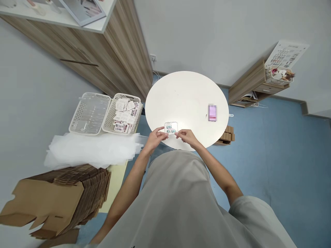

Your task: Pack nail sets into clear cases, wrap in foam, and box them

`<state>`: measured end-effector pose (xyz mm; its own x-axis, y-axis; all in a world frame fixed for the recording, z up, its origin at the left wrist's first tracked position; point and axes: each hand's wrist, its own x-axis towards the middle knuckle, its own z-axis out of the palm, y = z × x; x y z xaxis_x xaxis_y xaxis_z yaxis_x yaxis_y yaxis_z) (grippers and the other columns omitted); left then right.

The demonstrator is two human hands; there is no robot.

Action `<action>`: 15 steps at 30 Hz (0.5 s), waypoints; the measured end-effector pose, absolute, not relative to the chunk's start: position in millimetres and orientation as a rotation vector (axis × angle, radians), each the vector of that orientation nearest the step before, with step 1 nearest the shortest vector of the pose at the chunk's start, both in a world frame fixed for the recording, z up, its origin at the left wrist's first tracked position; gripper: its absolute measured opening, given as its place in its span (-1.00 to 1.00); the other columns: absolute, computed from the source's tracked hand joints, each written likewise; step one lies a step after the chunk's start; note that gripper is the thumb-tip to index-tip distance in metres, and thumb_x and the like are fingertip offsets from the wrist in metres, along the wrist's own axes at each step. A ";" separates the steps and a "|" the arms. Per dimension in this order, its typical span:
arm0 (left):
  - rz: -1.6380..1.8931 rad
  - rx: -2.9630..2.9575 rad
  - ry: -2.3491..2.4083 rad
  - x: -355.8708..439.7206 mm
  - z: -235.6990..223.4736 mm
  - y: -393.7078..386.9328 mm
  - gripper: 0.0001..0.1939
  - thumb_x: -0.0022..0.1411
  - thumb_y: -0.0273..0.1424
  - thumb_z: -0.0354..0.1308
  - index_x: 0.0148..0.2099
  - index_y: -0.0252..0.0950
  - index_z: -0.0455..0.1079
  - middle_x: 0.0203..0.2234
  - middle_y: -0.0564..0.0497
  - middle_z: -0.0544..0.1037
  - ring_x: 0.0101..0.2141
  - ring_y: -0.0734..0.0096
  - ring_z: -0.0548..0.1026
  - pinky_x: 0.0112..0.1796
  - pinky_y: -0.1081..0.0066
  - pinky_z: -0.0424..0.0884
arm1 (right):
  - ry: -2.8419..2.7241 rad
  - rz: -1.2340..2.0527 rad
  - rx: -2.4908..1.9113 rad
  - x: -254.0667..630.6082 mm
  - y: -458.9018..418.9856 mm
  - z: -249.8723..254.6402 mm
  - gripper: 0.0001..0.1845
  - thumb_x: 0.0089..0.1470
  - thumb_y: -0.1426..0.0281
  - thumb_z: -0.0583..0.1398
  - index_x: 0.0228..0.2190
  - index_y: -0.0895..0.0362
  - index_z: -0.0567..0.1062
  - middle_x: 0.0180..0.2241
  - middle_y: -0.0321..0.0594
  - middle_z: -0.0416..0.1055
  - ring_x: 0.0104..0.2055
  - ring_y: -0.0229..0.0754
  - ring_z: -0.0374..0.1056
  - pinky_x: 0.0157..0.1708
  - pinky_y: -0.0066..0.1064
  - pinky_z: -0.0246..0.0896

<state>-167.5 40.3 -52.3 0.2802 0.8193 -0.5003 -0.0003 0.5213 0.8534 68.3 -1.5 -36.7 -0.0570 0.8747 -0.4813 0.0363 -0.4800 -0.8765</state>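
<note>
A small clear plastic box (171,128) with several teal, glossy pieces inside is at the near edge of the white round table (186,93). My left hand (157,137) holds its left side, thumb at the lower corner and index finger along the upper left edge. On the other side, my right hand (188,137) pinches the lower right corner between thumb and fingers. Whether the box rests on the tabletop or is lifted slightly, I cannot tell. The teal pieces are too small to make out in detail.
Right on the table lies a phone (212,113). To the left stand a basket of printed cards (108,120) and a basket of clear plastic cases (74,119), beside white translucent bags (90,150) and folded cardboard boxes (51,199). A wooden cabinet (124,44) stands behind.
</note>
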 end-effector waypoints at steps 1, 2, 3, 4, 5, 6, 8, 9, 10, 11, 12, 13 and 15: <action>0.643 0.891 1.208 -172.3 -63.2 44.6 -0.28 0.08 -0.16 0.59 0.22 -0.30 0.48 -0.28 -0.10 0.73 -0.20 0.09 0.71 0.05 0.09 0.57 | -1.016 1.650 -1.577 63.4 5.7 -47.5 -0.49 0.02 -0.08 0.45 -0.40 0.13 0.64 -0.31 -0.13 0.65 -0.53 -0.35 0.17 -0.56 -0.44 0.07; 0.625 0.914 1.251 -176.8 -75.0 49.2 -0.31 0.08 -0.16 0.59 0.18 -0.29 0.49 -0.28 -0.11 0.74 -0.22 0.11 0.71 0.02 0.12 0.58 | -1.037 1.696 -1.604 57.9 13.4 -59.2 -0.51 0.03 -0.05 0.45 -0.41 0.14 0.64 -0.29 -0.11 0.67 -0.53 -0.35 0.17 -0.57 -0.45 0.05; 0.600 0.930 1.296 -180.6 -87.7 54.2 -0.35 0.07 -0.16 0.59 0.13 -0.28 0.51 -0.29 -0.12 0.74 -0.23 0.12 0.71 -0.01 0.15 0.59 | -1.048 1.750 -1.641 51.7 21.6 -71.3 -0.54 0.05 -0.01 0.46 -0.43 0.16 0.65 -0.27 -0.09 0.68 -0.54 -0.36 0.18 -0.58 -0.45 0.03; 0.577 0.939 1.346 -183.9 -100.6 59.3 -0.40 0.07 -0.17 0.59 0.08 -0.28 0.52 -0.32 -0.11 0.73 -0.26 0.14 0.70 -0.04 0.17 0.58 | -1.054 1.794 -1.678 44.8 29.8 -83.4 -0.58 0.09 0.05 0.45 -0.45 0.17 0.64 -0.26 -0.06 0.69 -0.54 -0.37 0.18 -0.60 -0.46 0.00; 0.555 0.938 1.398 -186.4 -113.5 64.3 -0.45 0.06 -0.19 0.58 0.03 -0.28 0.53 -0.37 -0.10 0.72 -0.29 0.15 0.69 -0.07 0.20 0.57 | -1.044 1.835 -1.724 37.4 37.9 -95.1 -0.63 0.11 0.13 0.45 -0.48 0.18 0.62 -0.27 -0.05 0.69 -0.54 -0.37 0.18 -0.61 -0.47 -0.03; 0.535 0.932 1.447 -188.3 -125.8 69.1 -0.49 0.06 -0.21 0.58 -0.01 -0.29 0.54 -0.42 -0.08 0.69 -0.31 0.15 0.69 -0.09 0.21 0.56 | -1.029 1.862 -1.782 29.8 45.4 -105.8 -0.65 0.12 0.21 0.46 -0.53 0.19 0.59 -0.29 -0.03 0.69 -0.55 -0.38 0.17 -0.63 -0.48 -0.06; 0.472 0.953 1.551 -190.9 -147.5 77.0 -0.55 0.08 -0.24 0.56 -0.06 -0.30 0.54 -0.45 -0.08 0.67 -0.31 0.12 0.69 -0.11 0.23 0.52 | -0.983 1.905 -1.913 15.2 58.0 -123.6 -0.68 0.13 0.35 0.46 -0.56 0.20 0.55 -0.36 -0.02 0.67 -0.57 -0.38 0.17 -0.64 -0.49 -0.07; 0.405 1.003 1.600 -191.7 -156.3 80.0 -0.58 0.11 -0.25 0.54 -0.05 -0.31 0.55 -0.42 -0.11 0.68 -0.30 0.11 0.69 -0.11 0.23 0.51 | -0.968 1.918 -1.960 8.7 62.9 -130.6 -0.70 0.14 0.39 0.44 -0.55 0.20 0.54 -0.39 -0.03 0.66 -0.57 -0.38 0.18 -0.64 -0.50 -0.06; 0.344 1.043 1.641 -192.5 -163.8 82.4 -0.61 0.14 -0.26 0.52 -0.06 -0.32 0.56 -0.40 -0.13 0.69 -0.29 0.10 0.69 -0.11 0.23 0.51 | -0.958 1.926 -1.998 3.0 66.8 -136.5 -0.72 0.16 0.43 0.42 -0.53 0.21 0.54 -0.41 -0.04 0.65 -0.57 -0.38 0.19 -0.64 -0.50 -0.05; 0.296 1.074 1.672 -193.1 -169.9 84.2 -0.63 0.16 -0.26 0.50 -0.06 -0.32 0.57 -0.38 -0.15 0.70 -0.27 0.08 0.69 -0.09 0.22 0.50 | -0.954 1.929 -2.025 -1.9 69.7 -141.5 -0.74 0.17 0.46 0.41 -0.52 0.22 0.54 -0.42 -0.05 0.65 -0.58 -0.38 0.20 -0.64 -0.51 -0.03; 0.260 1.099 1.693 -193.7 -174.8 85.7 -0.64 0.17 -0.26 0.49 -0.06 -0.32 0.57 -0.35 -0.16 0.71 -0.25 0.07 0.69 -0.07 0.21 0.49 | -0.957 1.929 -2.044 -6.0 71.9 -145.6 -0.76 0.18 0.48 0.40 -0.50 0.22 0.54 -0.43 -0.07 0.64 -0.58 -0.38 0.21 -0.63 -0.52 -0.02; 0.236 1.114 1.708 -194.2 -178.8 86.8 -0.65 0.17 -0.25 0.49 -0.06 -0.31 0.58 -0.33 -0.17 0.72 -0.21 0.05 0.69 -0.04 0.20 0.48 | -0.963 1.928 -2.062 -9.5 73.3 -149.0 -0.78 0.18 0.49 0.39 -0.49 0.23 0.54 -0.45 -0.08 0.63 -0.59 -0.38 0.21 -0.63 -0.52 -0.01; 0.201 1.143 1.731 -194.8 -184.4 88.8 -0.66 0.19 -0.23 0.47 -0.04 -0.28 0.60 -0.28 -0.16 0.74 -0.12 0.02 0.69 0.03 0.19 0.47 | -0.978 1.921 -2.108 -14.9 74.8 -154.3 -0.81 0.18 0.53 0.36 -0.47 0.23 0.53 -0.48 -0.12 0.61 -0.61 -0.37 0.20 -0.63 -0.51 0.02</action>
